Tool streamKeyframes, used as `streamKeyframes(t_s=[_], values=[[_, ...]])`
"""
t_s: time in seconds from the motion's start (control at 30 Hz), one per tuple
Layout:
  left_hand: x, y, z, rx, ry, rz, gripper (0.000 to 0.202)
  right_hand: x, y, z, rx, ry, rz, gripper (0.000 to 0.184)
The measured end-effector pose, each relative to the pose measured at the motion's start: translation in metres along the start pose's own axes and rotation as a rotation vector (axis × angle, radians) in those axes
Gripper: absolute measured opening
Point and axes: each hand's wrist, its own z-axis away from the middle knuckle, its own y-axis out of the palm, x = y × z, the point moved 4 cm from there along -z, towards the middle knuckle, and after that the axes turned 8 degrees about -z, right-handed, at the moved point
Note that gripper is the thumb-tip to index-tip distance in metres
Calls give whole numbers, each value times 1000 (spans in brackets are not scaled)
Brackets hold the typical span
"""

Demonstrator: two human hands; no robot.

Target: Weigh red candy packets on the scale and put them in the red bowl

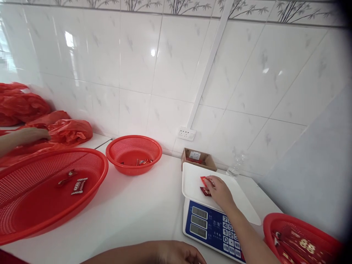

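My right hand (220, 190) is over the white pan (191, 176) of a digital scale (203, 227), its fingertips closed on a small red packet (202, 180). A darker red wrapped packet (205, 191) lies on the pan just below those fingers. At the bottom edge of the view, my left hand (176, 252) is in front of the scale, partly cut off. Its fingers are loosely bent and apart, with nothing visible in them. The scale's small displays are too dim to read.
A large red basket (101, 179) at left holds a few wrapped pieces; a smaller basket (134, 170) stands behind. Another basket (271, 222), with red packages, is at right. A cardboard box (210, 163) and clear bottle (235, 167) sit behind the scale. Another person's hand (30, 135) touches red bags (71, 132).
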Motion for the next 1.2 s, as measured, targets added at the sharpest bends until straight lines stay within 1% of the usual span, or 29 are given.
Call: streamKeyframes(t_s=[0.07,0.13,0.17,0.2,0.23,0.3,0.37,0.43,0.5,0.6,0.77,0.93,1.07,1.2], values=[[-1,1,1,5,-17,3,71,10,-11,19,-82,5,-61,39],[-3,3,2,11,2,-1,71,19,-20,48,-167,7,-164,37],[-4,3,2,18,23,-2,71,21,-22,66,-189,25,-220,35],[-5,4,3,28,44,0,70,21,-20,84,-178,66,-260,34],[-5,5,3,41,62,9,70,20,-15,103,-110,116,-287,33],[-6,7,3,77,78,42,68,13,-2,141,-38,219,-379,35],[-7,8,3,106,85,72,66,8,18,173,91,269,-497,36],[-8,8,3,113,82,80,62,6,36,198,206,301,-576,35],[-8,8,5,99,78,81,57,6,46,213,222,323,-580,34],[-10,7,7,64,90,120,51,9,49,221,182,323,-526,33],[-13,8,10,13,83,205,49,10,47,217,182,309,-523,34],[-13,10,11,-43,70,200,46,7,48,216,162,274,-530,33],[-12,14,11,-168,101,149,49,7,48,216,155,234,-549,31],[-10,23,12,-317,176,57,51,8,46,216,139,185,-575,28]])
